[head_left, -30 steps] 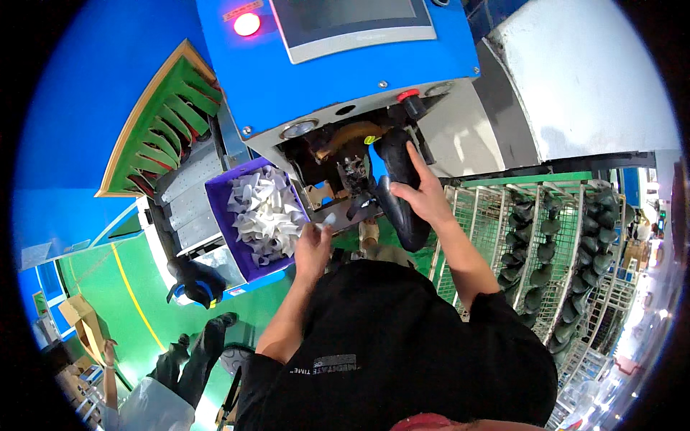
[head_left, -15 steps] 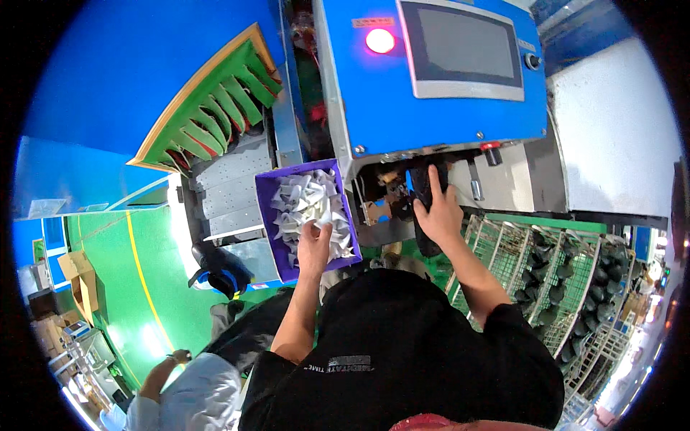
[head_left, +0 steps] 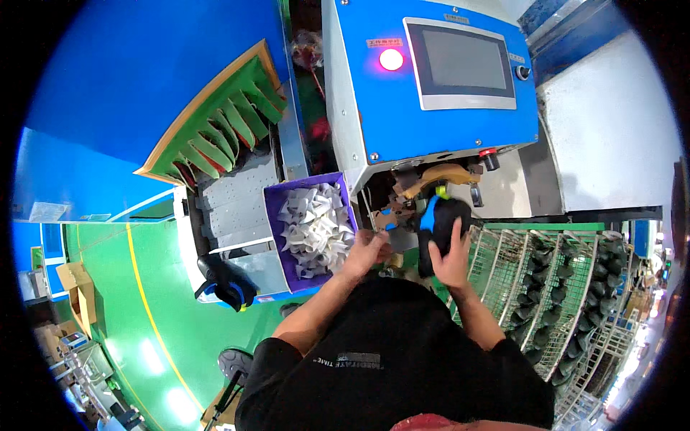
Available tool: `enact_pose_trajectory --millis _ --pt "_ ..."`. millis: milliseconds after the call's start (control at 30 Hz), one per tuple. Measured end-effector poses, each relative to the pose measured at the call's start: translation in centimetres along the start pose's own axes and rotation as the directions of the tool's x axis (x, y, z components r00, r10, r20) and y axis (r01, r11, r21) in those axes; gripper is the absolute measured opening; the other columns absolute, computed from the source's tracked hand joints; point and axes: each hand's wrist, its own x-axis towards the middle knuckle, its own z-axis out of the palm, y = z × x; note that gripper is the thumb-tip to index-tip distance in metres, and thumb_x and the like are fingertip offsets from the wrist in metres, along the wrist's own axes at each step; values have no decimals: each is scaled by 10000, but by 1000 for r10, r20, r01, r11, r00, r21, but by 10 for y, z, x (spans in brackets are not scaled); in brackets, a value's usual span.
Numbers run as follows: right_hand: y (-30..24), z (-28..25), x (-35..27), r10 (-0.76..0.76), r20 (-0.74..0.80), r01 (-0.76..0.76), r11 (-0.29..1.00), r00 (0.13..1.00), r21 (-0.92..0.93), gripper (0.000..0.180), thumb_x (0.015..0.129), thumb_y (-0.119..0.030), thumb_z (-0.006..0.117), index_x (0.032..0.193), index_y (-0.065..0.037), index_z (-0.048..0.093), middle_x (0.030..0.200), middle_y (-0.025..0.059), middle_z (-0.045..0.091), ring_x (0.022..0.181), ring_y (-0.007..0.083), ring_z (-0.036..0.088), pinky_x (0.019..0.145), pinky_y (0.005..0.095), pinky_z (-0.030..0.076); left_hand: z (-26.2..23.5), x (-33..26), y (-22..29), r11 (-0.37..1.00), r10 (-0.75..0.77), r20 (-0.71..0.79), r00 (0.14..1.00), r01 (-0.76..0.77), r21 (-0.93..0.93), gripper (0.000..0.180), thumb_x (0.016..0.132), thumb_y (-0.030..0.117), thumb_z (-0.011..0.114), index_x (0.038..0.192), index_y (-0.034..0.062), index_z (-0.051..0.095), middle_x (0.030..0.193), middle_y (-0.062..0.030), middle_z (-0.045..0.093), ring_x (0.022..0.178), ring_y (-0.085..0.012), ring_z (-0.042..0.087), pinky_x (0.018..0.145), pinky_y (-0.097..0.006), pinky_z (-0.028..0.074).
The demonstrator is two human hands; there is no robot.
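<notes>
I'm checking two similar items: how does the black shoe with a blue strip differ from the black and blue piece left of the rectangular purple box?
Handling: the black shoe with a blue strip has the right hand on it; the black and blue piece has neither hand touching. Place: the shoe is right of the purple box, near the blue machine; the piece is left of that box. Shared: both are black with blue showing.
</notes>
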Motion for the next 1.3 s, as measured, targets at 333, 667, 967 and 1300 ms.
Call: enact_pose_trajectory --millis 333,667,967,1300 --pt "-44 -97 -81 37 634 -119 989 773 87 902 836 -273 786 1601 -128 330 1331 246 581 1078 451 638 930 480 533 33 -36 -34 807 -536 510 672 585 77 656 964 689 541 1240 112 684 1118 -72 726 945 -215 673 886 -335 534" --pt "-8 10 -32 289 665 -528 -430 689 733 646 897 -132 746 1488 -76 492 1219 104 662 1031 231 682 915 403 558 30 -34 -100 859 -494 416 764 503 96 486 972 372 648 1345 67 586 1330 -88 638 1191 -263 623 1076 -450 477" --pt "113 -208 -147 463 15 -351 648 886 676 830 829 -274 816 1555 -121 444 1592 138 452 1429 272 468 1182 380 370 47 -40 -90 922 -387 344 856 353 159 850 954 697 472 1500 47 458 1493 -181 507 1326 -383 529 1130 -528 432" --pt "264 -465 -260 500 -835 -898 440 229 17 818 944 -259 604 1633 -85 199 1151 370 642 1003 510 662 931 527 522 154 -28 -95 874 -468 375 800 358 329 782 960 624 558 1432 2 526 1408 -171 607 1264 -339 603 1110 -479 461"
